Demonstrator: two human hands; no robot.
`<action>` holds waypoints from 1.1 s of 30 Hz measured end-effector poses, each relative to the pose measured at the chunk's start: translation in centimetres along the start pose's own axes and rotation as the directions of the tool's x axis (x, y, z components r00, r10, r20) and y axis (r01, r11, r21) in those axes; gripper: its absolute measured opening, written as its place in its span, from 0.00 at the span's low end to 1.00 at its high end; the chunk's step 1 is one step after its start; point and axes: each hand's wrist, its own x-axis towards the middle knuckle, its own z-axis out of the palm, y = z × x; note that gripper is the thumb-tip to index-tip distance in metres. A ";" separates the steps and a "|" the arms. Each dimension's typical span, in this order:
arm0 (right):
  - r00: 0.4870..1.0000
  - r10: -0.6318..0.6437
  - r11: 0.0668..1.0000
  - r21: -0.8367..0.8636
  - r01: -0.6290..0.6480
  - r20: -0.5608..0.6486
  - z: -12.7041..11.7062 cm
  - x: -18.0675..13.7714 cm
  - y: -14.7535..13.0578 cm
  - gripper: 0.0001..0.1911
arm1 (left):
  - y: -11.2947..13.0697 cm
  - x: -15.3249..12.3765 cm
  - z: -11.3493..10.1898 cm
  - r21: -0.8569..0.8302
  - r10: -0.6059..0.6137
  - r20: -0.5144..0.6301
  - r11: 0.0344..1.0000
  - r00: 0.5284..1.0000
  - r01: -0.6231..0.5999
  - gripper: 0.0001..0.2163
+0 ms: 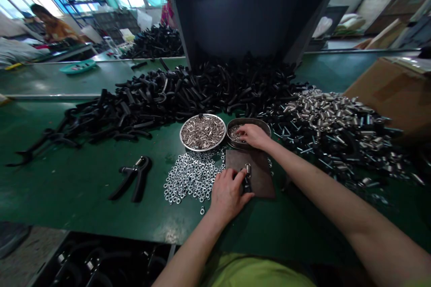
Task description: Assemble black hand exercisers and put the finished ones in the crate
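Note:
My left hand (229, 190) is closed around a small black part topped by a shiny coil spring (248, 169), on a flat brown plate (262, 181). Most of that part is hidden by my fingers. Up at the dark round tin (249, 121), my right hand (252, 136) reaches in with fingertips bent together among small metal pieces; what they pinch is too small to make out. A round metal dish (202, 132) of small pins stands beside the tin. Loose metal nuts (191, 177) spread left of my left hand. Farther left lies an assembled hand grip strengthener (133, 179).
A pile of black handles (161, 94) spills from a tipped grey bin (252, 22). Springs (333, 107) and bolts are heaped at right, near a cardboard box (393, 94). Below the table edge sits a container of assembled grips (97, 264). Two people work beyond.

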 end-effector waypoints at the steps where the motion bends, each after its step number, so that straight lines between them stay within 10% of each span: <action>1: 1.000 -0.005 1.000 -0.012 0.005 0.019 0.4 0.9 0.2 0.13 | 0.0 0.0 0.0 0.004 0.000 0.003 1.000 1.000 0.000 0.29; 13: 0.992 0.123 0.992 0.042 -0.123 -0.010 1.1 1.9 1.2 0.03 | -0.2 0.2 0.0 -0.045 0.030 0.015 0.999 0.999 -0.030 0.29; 18: 0.984 0.150 0.958 0.262 -0.120 -0.096 -0.5 -0.5 0.4 0.07 | -0.2 0.8 -0.2 -0.395 -0.149 -0.042 0.911 0.988 0.121 0.26; 20: 0.981 0.155 0.929 0.354 -0.106 -0.113 -1.1 -2.6 -0.1 0.08 | -0.4 1.1 -0.6 -0.700 -0.368 0.016 0.660 0.930 0.273 0.26; 22: 0.979 0.168 0.854 0.513 -0.085 -0.116 -1.4 -5.0 -0.7 0.08 | -0.7 1.4 -1.2 -0.909 -0.502 0.224 0.202 0.836 0.365 0.23; 25: 0.981 0.182 0.670 0.739 -0.070 -0.072 -1.1 -8.4 -1.8 0.08 | -0.9 1.5 -2.1 -0.839 -0.418 0.527 -0.397 0.740 0.373 0.18; 28: 0.985 0.160 0.605 0.795 -0.048 -0.062 -0.2 -10.7 -2.9 0.07 | -0.4 1.3 -2.6 -0.708 -0.324 0.623 -0.620 0.712 0.338 0.15; 33: 0.982 0.091 0.642 0.764 0.069 -0.165 1.0 -11.8 -3.7 0.03 | 1.1 0.9 -3.3 -0.648 -0.249 0.628 -0.691 0.737 0.319 0.16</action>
